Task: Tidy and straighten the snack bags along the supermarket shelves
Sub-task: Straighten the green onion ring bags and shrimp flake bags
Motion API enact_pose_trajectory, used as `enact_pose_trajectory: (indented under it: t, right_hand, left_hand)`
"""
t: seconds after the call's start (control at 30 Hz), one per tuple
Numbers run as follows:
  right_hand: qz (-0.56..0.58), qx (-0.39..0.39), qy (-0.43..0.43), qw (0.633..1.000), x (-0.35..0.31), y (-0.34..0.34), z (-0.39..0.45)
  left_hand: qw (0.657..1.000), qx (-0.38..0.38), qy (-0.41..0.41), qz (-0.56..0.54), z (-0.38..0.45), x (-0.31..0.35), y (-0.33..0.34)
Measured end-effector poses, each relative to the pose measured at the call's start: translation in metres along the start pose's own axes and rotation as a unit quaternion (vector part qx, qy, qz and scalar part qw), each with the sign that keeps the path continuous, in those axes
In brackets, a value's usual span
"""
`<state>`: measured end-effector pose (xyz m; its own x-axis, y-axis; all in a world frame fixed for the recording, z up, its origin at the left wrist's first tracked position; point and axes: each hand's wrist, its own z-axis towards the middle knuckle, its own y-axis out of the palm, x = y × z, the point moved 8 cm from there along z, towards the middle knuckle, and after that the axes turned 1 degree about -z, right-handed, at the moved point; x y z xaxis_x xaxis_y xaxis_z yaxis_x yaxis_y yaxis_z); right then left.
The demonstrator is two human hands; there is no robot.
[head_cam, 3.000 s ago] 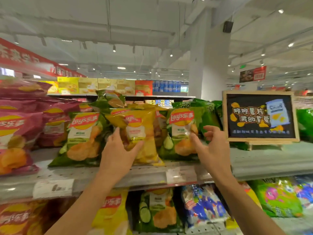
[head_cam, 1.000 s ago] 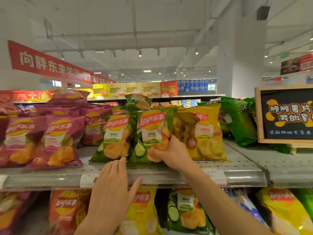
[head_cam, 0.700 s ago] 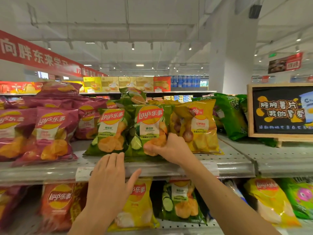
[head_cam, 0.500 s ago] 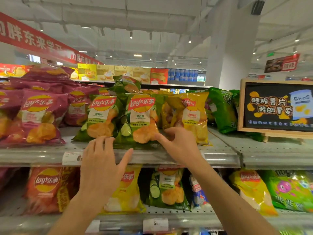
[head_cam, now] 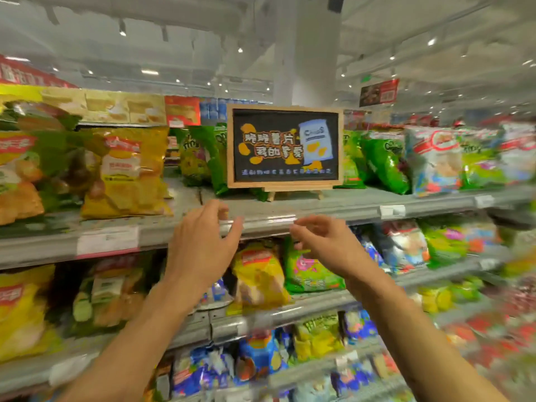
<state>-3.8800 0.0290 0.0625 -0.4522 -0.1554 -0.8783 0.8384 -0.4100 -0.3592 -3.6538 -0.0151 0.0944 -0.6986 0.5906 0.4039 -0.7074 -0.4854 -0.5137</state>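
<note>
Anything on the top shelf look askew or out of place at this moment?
Yes. The green snack bags left of the chalkboard sign lean sideways rather than facing front, one partly tucked behind the sign's frame. The yellow chip bag stands front-facing. Both hands hold nothing.

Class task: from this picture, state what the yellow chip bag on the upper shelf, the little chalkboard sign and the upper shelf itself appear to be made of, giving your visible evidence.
Yellow chip bag: probably thin plastic film, glossy; it crinkles and catches glare.
Chalkboard sign: pale frame and feet look like bare wood; the panel is matt black, material unclear.
Upper shelf: apparently grey painted metal, with a smooth sheen along its front edge.
</note>
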Motion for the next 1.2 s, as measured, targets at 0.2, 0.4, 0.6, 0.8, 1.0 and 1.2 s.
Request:
enact_pose_trajectory:
  t: [0.2,0.4,0.6,0.8,1.0,1.2]
  right_hand:
    - [-0.018,0.045,0.048,0.998,0.081,-0.174,-0.007]
    - [-0.012,0.083,0.086,0.993,0.146,-0.296,0.006]
    - [0.002,0.113,0.109,0.988,0.201,-0.381,0.057]
    - [-0.025,0.145,0.118,0.982,0.230,-0.464,0.127]
    - [-0.084,0.183,0.083,0.976,0.253,-0.534,0.189]
    - [-0.161,0.211,0.017,0.964,0.271,-0.595,0.260]
  left_hand:
    - [0.989,-0.070,-0.025,-0.132,0.001,0.140,0.120]
    - [0.967,-0.104,-0.036,-0.231,0.018,0.241,0.213]
    - [0.951,-0.119,-0.030,-0.282,0.053,0.299,0.298]
    - [0.962,-0.094,-0.043,-0.254,0.104,0.342,0.373]
    - [0.976,-0.124,-0.087,-0.158,0.129,0.362,0.436]
    - [0.974,-0.133,-0.135,-0.123,0.147,0.376,0.474]
